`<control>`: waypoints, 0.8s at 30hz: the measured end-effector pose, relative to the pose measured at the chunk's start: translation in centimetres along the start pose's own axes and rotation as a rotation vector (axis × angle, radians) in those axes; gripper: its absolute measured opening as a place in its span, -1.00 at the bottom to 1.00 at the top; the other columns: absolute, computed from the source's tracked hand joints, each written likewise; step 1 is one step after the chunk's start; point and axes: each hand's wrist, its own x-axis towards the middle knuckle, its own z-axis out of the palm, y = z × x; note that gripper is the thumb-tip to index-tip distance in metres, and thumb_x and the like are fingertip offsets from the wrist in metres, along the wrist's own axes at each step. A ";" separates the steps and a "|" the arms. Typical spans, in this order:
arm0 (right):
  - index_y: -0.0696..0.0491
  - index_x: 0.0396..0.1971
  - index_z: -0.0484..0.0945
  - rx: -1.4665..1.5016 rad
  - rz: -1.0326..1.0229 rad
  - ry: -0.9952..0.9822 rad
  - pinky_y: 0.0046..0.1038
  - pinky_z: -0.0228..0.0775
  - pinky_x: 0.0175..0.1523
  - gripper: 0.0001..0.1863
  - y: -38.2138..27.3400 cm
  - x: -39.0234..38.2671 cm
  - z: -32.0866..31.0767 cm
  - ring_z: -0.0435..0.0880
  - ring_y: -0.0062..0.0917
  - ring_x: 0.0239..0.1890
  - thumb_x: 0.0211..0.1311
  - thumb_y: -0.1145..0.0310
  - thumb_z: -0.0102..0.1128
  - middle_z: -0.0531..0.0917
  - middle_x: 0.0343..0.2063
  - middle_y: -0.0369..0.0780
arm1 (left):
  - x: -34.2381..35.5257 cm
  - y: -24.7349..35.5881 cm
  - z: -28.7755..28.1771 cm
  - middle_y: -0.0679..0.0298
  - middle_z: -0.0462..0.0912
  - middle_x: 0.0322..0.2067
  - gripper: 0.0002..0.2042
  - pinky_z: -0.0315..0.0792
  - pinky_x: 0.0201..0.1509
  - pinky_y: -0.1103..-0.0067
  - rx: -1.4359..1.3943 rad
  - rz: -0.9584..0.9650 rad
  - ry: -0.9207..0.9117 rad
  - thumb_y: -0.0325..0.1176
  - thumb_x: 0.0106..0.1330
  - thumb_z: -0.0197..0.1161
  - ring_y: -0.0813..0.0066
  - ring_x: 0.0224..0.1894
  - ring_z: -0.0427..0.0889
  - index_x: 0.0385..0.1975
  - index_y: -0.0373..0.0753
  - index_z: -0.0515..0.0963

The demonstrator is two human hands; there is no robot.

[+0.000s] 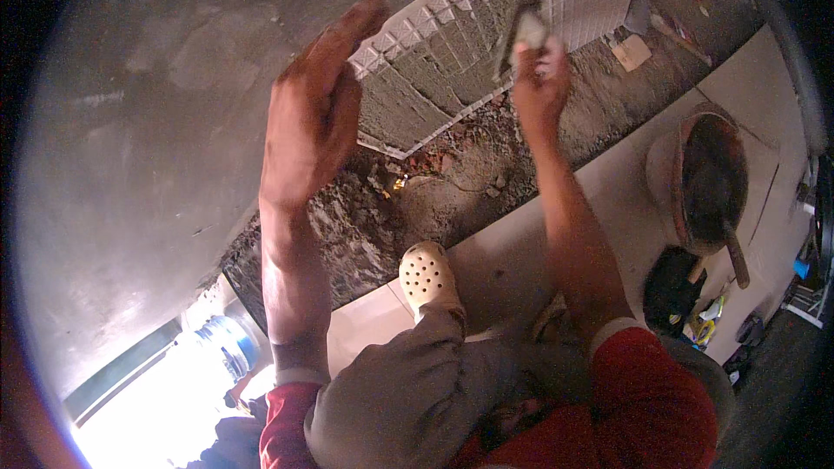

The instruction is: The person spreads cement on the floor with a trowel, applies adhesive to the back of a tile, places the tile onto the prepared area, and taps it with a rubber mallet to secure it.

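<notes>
A large white tile (591, 0) stands tilted with its ribbed back facing me. Grey wet mortar (417, 78) covers much of its left and middle part, while the grid at the right is bare. My left hand (313, 122) is at the tile's left edge, fingers bent round toward its upper corner; the exact contact is partly hidden. In my right hand (543, 78) is a trowel (519, 30), its blade against the mortar near the tile's middle. Both the hand and the trowel are slightly blurred.
Rough soil and rubble (452, 182) run below the tile. A round mortar pan (712, 182) with a wooden-handled tool (736, 256) stands on the floor tiles at right. A grey wall (174, 122) rises at left. A blue-topped container (230, 347) sits beside bright light.
</notes>
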 end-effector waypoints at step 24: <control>-0.13 0.14 0.66 -0.508 -1.164 -0.473 -0.13 0.19 0.30 -0.47 -5.4 -3.1 1.5 0.56 -0.38 0.14 0.12 0.53 0.28 0.64 0.07 -0.37 | -11.3 -3.4 3.2 0.02 0.69 0.00 -0.45 0.48 0.21 0.32 0.173 -0.352 0.545 -0.74 0.08 0.01 0.07 0.03 0.64 0.09 -0.23 0.66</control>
